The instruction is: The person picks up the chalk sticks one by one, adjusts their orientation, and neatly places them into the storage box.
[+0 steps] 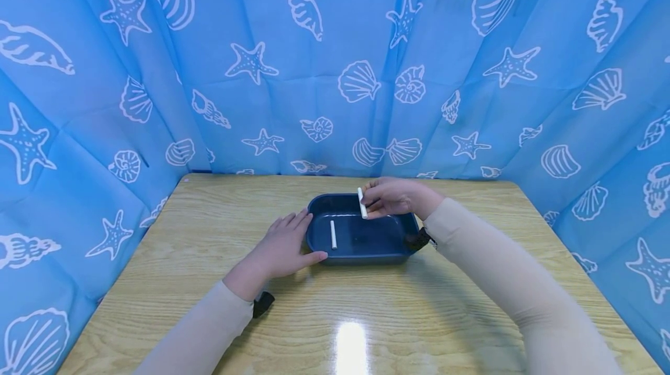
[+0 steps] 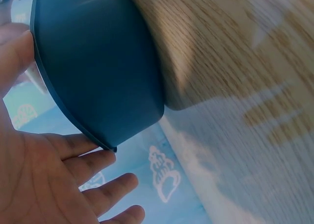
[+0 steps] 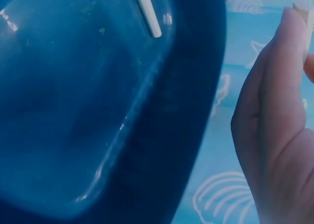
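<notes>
A dark blue rectangular tray [image 1: 369,241] with raised walls sits on the table. Inside it, toward the left end, lies a white chalk stick [image 1: 333,235], whose tip also shows in the right wrist view. My left hand [image 1: 282,249] spans the tray's left end, with its fairly straight fingertips and thumb touching the rim. In the left wrist view the thumb and fingers meet the rim of the tray [image 2: 98,67] at separate spots. Above the tray's back part, my right hand [image 1: 395,196] pinches a second chalk stick [image 1: 362,203], held nearly upright in the head view.
The wood-grain table [image 1: 220,206] reaches back to a blue curtain [image 1: 319,72] printed with white shells and starfish, which also hangs along both sides. A black wrist device [image 1: 263,304] sits under the left cuff, another [image 1: 419,239] by the right cuff, overlapping the tray's right end.
</notes>
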Demonstrator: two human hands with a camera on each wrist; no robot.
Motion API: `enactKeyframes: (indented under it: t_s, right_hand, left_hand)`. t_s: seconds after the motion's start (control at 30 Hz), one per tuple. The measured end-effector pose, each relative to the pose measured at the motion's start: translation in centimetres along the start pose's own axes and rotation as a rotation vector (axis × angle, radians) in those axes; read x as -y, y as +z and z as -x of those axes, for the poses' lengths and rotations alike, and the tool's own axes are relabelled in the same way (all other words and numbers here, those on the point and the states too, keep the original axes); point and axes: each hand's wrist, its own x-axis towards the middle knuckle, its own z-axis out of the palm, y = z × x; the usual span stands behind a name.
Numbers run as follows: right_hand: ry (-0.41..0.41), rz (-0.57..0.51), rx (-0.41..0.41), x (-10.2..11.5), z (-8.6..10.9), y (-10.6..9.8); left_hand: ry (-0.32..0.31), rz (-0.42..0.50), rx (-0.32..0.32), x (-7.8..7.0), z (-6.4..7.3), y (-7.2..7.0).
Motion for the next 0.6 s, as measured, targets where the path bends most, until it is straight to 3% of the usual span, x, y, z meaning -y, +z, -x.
enactKeyframes:
  t_s: [0.3,0.6]
  right_hand:
    - [0.073,0.043,-0.029,-0.7,-2.3,1.2]
    - [0.123,0.197,-0.001,-1.3,-4.3,1.9]
  left_hand:
    - [-0.025,-0.005,0.011,0.0,-0.1,0.2]
    - [-0.019,0.0,0.02,0.0,-0.1,0.0]
